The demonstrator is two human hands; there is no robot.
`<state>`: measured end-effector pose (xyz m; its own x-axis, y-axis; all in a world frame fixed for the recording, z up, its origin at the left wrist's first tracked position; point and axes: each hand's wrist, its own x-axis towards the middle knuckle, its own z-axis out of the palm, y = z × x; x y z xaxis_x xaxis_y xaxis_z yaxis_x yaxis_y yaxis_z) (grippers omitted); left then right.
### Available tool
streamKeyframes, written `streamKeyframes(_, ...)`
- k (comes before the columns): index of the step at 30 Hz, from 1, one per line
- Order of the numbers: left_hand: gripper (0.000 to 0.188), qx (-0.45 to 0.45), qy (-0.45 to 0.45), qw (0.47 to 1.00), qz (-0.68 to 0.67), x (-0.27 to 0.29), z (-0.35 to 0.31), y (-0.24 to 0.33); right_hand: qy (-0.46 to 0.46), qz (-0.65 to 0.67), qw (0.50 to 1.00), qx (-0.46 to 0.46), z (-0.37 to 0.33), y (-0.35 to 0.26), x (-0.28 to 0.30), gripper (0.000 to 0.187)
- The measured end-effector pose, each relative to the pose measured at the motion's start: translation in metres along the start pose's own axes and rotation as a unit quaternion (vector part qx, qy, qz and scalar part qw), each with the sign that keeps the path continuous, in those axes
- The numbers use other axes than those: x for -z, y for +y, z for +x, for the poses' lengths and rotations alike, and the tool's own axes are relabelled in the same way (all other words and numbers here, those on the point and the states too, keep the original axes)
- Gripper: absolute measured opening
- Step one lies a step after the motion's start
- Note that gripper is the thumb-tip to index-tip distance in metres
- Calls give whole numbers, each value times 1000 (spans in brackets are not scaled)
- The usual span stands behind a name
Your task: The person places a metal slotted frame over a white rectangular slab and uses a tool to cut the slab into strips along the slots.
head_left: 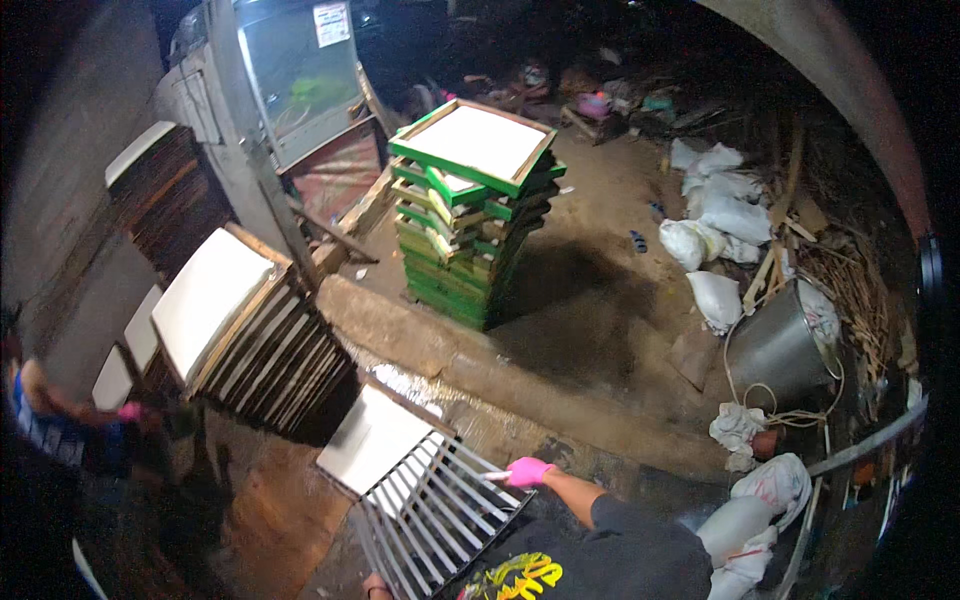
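Note:
At the bottom centre a grey slatted rack (440,510) lies tilted, its far end over a white slab (385,435) in a shallow frame. My right hand (528,472), in a pink glove, is closed around a short pale bar (496,476) at the rack's right edge. Whether the bar belongs to the rack cannot be made out. Only a small part of my left hand (376,586) shows at the lower edge, beside the rack's near left corner. Its fingers are hidden.
Left of the rack rises a tall stack of white-topped trays (215,300). Green wooden frames (470,145) are stacked beyond a low kerb (420,335). A co-worker's pink-gloved hand (132,411) is at far left. White sacks (725,215) and a metal drum (780,345) stand right.

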<state>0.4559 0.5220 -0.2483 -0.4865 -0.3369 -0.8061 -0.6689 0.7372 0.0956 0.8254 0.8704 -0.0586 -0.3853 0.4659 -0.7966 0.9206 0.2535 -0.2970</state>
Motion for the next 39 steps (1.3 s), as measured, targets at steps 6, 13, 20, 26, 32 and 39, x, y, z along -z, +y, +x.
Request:
streamKeyframes(6,37,92,-56,993,-47,11,-68,-101,-85,27,989,-118,-25,66,-35,51)
streamKeyframes(13,43,-57,-132,986,84,-13,-72,-224,-118,-19,990,-70,4,56,-35,44)
streamKeyframes(20,41,82,-90,989,-88,52,-31,-398,-199,-11,978,57,-6,5,-141,27)
streamKeyframes(26,42,61,69,982,-164,34,-100,-421,-174,55,980,78,10,23,-162,24)
streamKeyframes(32,47,-87,-60,987,123,39,-96,-591,-221,-325,899,194,-13,-116,-257,29)
streamKeyframes(39,49,-220,-105,961,-128,25,-117,-560,-160,-519,791,283,10,-222,-272,46)
